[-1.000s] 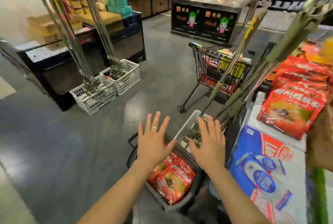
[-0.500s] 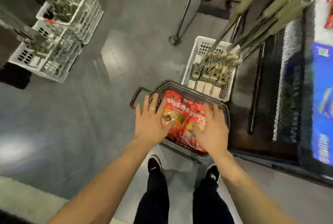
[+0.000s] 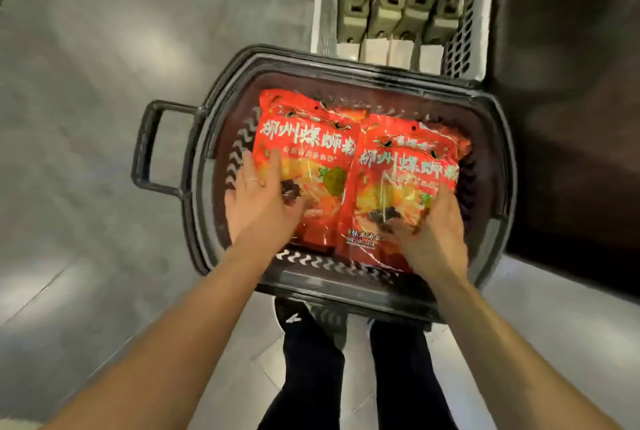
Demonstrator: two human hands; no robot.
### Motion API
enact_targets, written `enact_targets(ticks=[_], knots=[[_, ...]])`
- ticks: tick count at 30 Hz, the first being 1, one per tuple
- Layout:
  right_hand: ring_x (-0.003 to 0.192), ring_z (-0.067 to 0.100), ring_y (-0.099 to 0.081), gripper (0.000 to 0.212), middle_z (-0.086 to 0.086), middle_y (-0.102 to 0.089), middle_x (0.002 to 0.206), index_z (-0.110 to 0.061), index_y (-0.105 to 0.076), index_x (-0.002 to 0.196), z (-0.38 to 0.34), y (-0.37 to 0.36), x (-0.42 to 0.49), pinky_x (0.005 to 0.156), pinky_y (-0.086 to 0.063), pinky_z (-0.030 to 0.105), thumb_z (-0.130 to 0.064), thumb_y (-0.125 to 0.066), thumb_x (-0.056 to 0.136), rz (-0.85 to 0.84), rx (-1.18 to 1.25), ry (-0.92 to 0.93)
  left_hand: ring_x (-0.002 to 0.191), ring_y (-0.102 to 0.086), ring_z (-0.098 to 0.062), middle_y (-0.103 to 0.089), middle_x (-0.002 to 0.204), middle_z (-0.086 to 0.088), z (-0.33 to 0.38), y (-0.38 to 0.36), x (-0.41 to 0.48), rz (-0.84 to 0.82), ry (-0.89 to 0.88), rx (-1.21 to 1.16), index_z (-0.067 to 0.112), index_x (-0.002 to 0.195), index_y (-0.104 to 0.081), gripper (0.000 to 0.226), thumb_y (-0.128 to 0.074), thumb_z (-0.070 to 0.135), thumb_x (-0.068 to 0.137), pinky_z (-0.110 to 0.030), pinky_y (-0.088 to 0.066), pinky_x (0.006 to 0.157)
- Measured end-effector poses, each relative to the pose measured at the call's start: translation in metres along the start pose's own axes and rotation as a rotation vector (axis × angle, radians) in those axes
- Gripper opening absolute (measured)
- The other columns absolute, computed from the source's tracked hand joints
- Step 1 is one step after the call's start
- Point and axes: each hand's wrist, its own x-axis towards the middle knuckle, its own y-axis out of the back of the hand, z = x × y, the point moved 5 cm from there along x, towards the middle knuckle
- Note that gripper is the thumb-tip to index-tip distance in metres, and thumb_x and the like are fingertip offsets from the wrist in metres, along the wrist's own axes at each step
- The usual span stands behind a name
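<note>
Two red packets lie side by side in a dark basket [image 3: 504, 166], and a hand rests on each. The left hand [image 3: 263, 208] lies on the near left corner of the left packet [image 3: 308, 131]. Its fingers [image 3: 273, 163] are spread and fairly straight, released rather than clenched, with the palm flat on the wrapper. A thin ring [image 3: 252, 181] shows on one of them. Most of that packet, with its white lettering, lies beyond and to the right of these fingers.

The right hand [image 3: 431, 235] covers the near right corner of the right packet [image 3: 408, 166]. Its fingers [image 3: 445, 192] reach along the packet's right edge, close to the basket wall. Blur makes it impossible to tell whether they lie flat or curl round the edge. The rest of this packet lies to the left of and beyond them, touching the left packet along a seam midway between the two hands.

The basket's handle [image 3: 145, 145] sticks out well to the left of the left fingers. Beyond both sets of fingers, just past the far rim, stands a white crate [image 3: 323, 7] holding blurred greenish items. On the near side, below the wrists, dark shoes [image 3: 294, 317] stand on the grey floor [image 3: 86, 118].
</note>
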Motion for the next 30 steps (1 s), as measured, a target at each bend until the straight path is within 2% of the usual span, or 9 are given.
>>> enact_targets(ticks=[3,8,12,18,20,22,25,28,30], knots=[[0.141,0.033,-0.033,0.095,0.007,-0.034,0.155,-0.021,-0.019,0.152,0.016,-0.014,0.017,0.108,-0.035,0.059,-0.052,-0.071,0.077,0.076,0.036,-0.056,0.144,-0.030,-0.041,-0.014,0.163,-0.021,-0.015,-0.031,0.027,-0.049,0.114,-0.112,0.035,0.158,0.001,0.103,-0.057,0.074,0.082,-0.054,-0.035,0.110],[0.134,0.040,-0.041,0.117,0.012,-0.039,0.151,-0.025,-0.009,0.155,0.035,-0.028,0.035,0.107,-0.037,0.058,-0.063,-0.077,0.068,0.155,0.238,-0.271,0.123,-0.047,-0.042,-0.043,0.138,-0.024,-0.013,-0.052,0.044,-0.056,0.159,-0.212,0.032,0.157,0.004,0.122,-0.064,0.082,0.069,-0.052,-0.043,0.101],[0.119,0.033,-0.057,0.100,0.003,-0.058,0.134,-0.022,-0.035,0.141,0.028,-0.034,0.035,0.099,-0.043,0.046,-0.066,-0.080,0.063,0.089,0.322,-0.334,0.113,-0.057,-0.039,-0.054,0.131,-0.020,-0.015,-0.050,0.054,-0.061,0.159,-0.355,0.033,0.157,0.007,0.135,-0.079,0.073,0.060,-0.044,-0.048,0.090],[0.114,0.035,-0.060,0.077,0.000,-0.063,0.125,-0.030,-0.038,0.128,-0.002,-0.029,0.019,0.094,-0.048,0.047,-0.054,-0.083,0.069,0.057,0.286,-0.201,0.112,-0.062,-0.029,-0.059,0.138,-0.005,-0.012,-0.031,0.053,-0.082,0.107,-0.490,0.038,0.158,-0.002,0.128,-0.087,0.054,0.065,-0.035,-0.047,0.087],[0.108,0.033,-0.063,0.067,-0.001,-0.066,0.118,-0.029,-0.041,0.124,-0.012,-0.017,0.009,0.091,-0.051,0.046,-0.047,-0.082,0.074,0.089,0.274,-0.122,0.101,-0.062,-0.022,-0.061,0.136,-0.005,-0.011,-0.017,0.043,-0.069,0.090,-0.565,0.040,0.158,-0.006,0.123,-0.089,0.048,0.068,-0.030,-0.045,0.082],[0.096,0.025,-0.067,0.056,-0.010,-0.067,0.103,-0.032,-0.045,0.121,-0.026,0.002,-0.006,0.083,-0.055,0.038,-0.041,-0.080,0.078,0.127,0.287,-0.050,0.093,-0.060,-0.019,-0.063,0.133,-0.005,-0.017,0.004,0.027,-0.043,0.089,-0.601,0.043,0.158,-0.007,0.121,-0.089,0.046,0.069,-0.029,-0.046,0.080],[0.080,0.013,-0.065,0.054,-0.016,-0.065,0.092,-0.035,-0.046,0.126,-0.056,0.043,-0.040,0.070,-0.049,0.021,-0.042,-0.078,0.082,0.140,0.305,0.030,0.112,-0.063,-0.026,-0.061,0.138,-0.003,-0.030,0.054,-0.004,0.029,0.062,-0.703,0.044,0.157,-0.010,0.119,-0.090,0.043,0.068,-0.036,-0.049,0.095],[0.097,0.018,-0.062,0.067,-0.010,-0.064,0.107,-0.033,-0.043,0.139,-0.094,0.101,-0.078,0.087,-0.049,0.033,-0.037,-0.078,0.082,0.177,0.384,0.116,0.115,-0.064,-0.021,-0.063,0.133,0.000,-0.041,0.127,-0.034,0.132,0.024,-0.793,0.043,0.156,-0.018,0.116,-0.092,0.036,0.067,-0.035,-0.047,0.101],[0.101,0.015,-0.060,0.066,-0.012,-0.062,0.110,-0.028,-0.046,0.137,-0.122,0.149,-0.105,0.087,-0.046,0.032,-0.028,-0.080,0.081,0.226,0.468,0.201,0.109,-0.062,-0.013,-0.062,0.127,0.006,-0.040,0.186,-0.052,0.195,-0.012,-0.868,0.045,0.155,-0.021,0.115,-0.093,0.033,0.066,-0.032,-0.046,0.101]])
